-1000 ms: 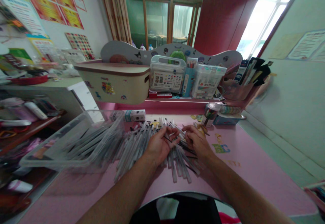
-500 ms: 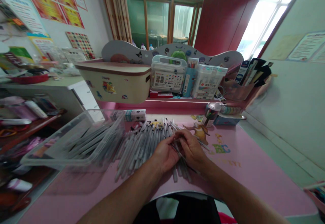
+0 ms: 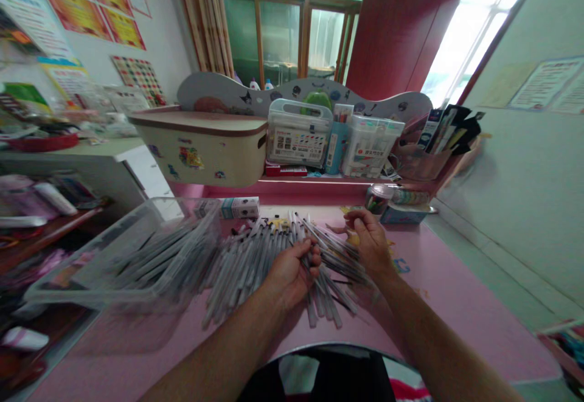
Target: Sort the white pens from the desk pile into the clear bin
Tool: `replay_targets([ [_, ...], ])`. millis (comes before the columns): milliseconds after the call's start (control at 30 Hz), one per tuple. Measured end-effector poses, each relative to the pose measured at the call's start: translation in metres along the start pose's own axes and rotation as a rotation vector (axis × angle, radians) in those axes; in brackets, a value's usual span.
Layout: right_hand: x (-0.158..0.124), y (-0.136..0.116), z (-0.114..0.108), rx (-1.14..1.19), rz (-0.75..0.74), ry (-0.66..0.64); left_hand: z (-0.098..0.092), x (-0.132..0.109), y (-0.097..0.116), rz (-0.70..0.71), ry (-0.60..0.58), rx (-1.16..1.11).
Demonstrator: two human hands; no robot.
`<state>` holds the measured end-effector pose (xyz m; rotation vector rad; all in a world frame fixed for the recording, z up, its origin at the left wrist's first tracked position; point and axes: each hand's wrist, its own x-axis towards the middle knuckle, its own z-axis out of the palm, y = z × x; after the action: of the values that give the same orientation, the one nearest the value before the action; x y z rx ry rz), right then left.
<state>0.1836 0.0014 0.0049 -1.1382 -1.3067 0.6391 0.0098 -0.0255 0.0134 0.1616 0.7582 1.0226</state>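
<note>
A big heap of grey pens (image 3: 255,256) lies spread across the pink desk (image 3: 456,304). My left hand (image 3: 289,271) rests on the middle of the heap with its fingers curled round a few pens. My right hand (image 3: 369,241) is at the heap's right edge, fingers bent over a bundle of pens that fans out beneath it. A clear plastic bin (image 3: 123,262) at the left holds more of the same pens.
A cream storage box (image 3: 201,146), marker cases (image 3: 298,134) and a pen holder (image 3: 438,140) stand on the raised shelf behind. A small carton (image 3: 235,207) and a tin (image 3: 378,198) sit at the desk's back. Cluttered shelves are at the left.
My right hand has moved right and away from the left hand, drawing a bundle of pens out to the heap's right side. The left hand stays on the heap.
</note>
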Motion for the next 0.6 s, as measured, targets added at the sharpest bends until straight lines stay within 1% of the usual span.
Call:
replay_targets([
  [100,0.005,0.007,-0.002,-0.101,-0.025,0.006,0.008,-0.017,0.017,0.117,-0.052,0.036],
  [233,0.009,0.016,-0.003,-0.298,-0.057,-0.069,0.022,-0.055,0.048,0.348,-0.14,0.151],
  [300,0.011,0.021,-0.004,-0.43,-0.083,-0.111,0.024,-0.076,0.065,0.477,-0.171,0.235],
  [367,0.013,0.024,-0.005,-0.558,-0.102,-0.16,0.022,-0.094,0.085,0.597,-0.164,0.355],
  [433,0.015,0.025,-0.007,-0.666,-0.092,-0.224,0.014,-0.109,0.107,0.685,-0.085,0.517],
  [533,0.017,0.024,-0.011,-0.79,-0.059,-0.328,-0.008,-0.123,0.147,0.723,0.147,0.845],
  [600,0.017,0.021,-0.014,-0.843,-0.042,-0.361,-0.027,-0.127,0.175,0.74,0.323,1.139],
])
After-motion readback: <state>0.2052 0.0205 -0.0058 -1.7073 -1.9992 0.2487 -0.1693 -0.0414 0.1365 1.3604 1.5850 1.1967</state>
